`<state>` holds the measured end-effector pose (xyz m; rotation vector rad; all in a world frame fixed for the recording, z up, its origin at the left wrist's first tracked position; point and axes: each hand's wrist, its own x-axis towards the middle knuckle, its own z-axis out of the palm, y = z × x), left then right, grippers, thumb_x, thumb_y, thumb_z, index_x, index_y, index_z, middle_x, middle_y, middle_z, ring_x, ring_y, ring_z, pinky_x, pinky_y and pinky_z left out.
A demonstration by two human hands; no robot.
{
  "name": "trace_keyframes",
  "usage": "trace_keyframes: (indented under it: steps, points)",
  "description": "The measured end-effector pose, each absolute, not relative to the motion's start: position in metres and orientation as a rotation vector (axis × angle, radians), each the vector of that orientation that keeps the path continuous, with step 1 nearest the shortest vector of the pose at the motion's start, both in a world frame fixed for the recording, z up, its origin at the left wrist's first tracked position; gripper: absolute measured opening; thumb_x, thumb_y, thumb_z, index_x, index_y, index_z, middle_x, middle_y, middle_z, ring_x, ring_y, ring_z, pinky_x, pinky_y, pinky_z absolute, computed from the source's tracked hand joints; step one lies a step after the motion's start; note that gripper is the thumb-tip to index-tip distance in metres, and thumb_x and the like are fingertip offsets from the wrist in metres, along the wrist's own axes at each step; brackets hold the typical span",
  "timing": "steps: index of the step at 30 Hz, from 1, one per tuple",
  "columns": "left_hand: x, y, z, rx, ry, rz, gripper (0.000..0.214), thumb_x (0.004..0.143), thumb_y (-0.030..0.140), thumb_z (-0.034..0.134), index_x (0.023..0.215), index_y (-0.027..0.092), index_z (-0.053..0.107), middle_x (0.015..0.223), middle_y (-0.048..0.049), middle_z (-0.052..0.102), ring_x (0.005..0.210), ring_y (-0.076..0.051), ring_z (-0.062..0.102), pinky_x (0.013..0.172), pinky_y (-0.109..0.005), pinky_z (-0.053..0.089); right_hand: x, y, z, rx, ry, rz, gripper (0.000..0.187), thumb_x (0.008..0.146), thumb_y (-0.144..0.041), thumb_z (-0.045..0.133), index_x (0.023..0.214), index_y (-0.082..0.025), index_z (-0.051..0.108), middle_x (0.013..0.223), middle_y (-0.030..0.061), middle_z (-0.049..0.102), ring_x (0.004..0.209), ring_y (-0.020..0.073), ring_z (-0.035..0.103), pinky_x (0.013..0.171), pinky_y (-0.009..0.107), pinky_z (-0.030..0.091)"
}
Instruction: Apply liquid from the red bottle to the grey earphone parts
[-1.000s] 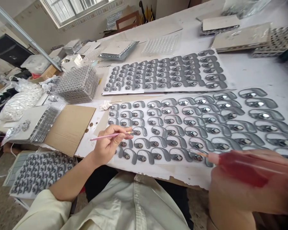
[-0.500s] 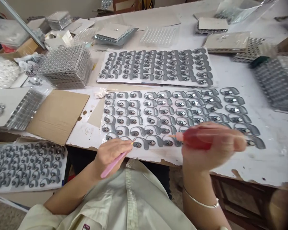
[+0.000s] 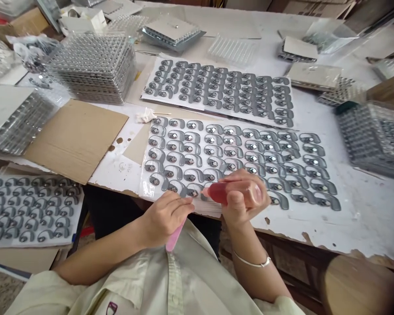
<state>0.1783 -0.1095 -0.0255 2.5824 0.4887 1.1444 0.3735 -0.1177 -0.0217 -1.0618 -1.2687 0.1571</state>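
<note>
Pale shirt front (image 3: 184, 280) at bottom of view, both forearms reaching out over the table edge. Left hand (image 3: 166, 217): fingers curled and pressed together, pinching a pink-handled brush (image 3: 176, 235); handle slants down toward the shirt, tip hidden by the fingers. Right hand (image 3: 244, 197): fingers and thumb wrapped closed round a red squeeze bottle (image 3: 218, 193), thin metal bangle (image 3: 251, 262) on the wrist. Pale nozzle (image 3: 205, 191) points left, close to the left hand's fingertips.

Both hands sit over the near edge of a white sheet (image 3: 210, 210) laid with rows of grey ear-hook pieces (image 3: 193, 191), each with a round metal centre. Nozzle hovers just beside the piece nearest it; contact cannot be told. Hands cover part of the lowest rows.

Left of the sheet, a flattened cardboard piece (image 3: 75, 140) lies on the white table (image 3: 374, 205), with a third sheet of the same grey pieces (image 3: 33, 210) lower left, below the table edge. Small white tissue wad (image 3: 145, 116) just above the cardboard's right corner. Farther on, a second sheet of smaller-looking grey pieces (image 3: 216, 89). Stack of clear plastic trays (image 3: 95, 68) at upper left; another stack of trays (image 3: 374, 140) at right.
</note>
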Motion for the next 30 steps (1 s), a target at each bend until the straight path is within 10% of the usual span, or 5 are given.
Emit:
trace_keyframes:
  steps: [30]
  points:
    - [0.178,-0.107,-0.031,2.612,0.498,1.139,0.017,0.087,0.0,0.047,0.1,0.007,0.056,0.096,-0.0156,0.07,0.081,-0.021,0.066,0.067,-0.035,0.054,0.372,-0.117,-0.03,-0.97,-1.501,-0.048,0.022,0.081,-0.033,0.067,0.092,-0.016,0.058,0.072,0.0024,0.06,0.056,0.0146,0.054,0.049,0.03,0.045]
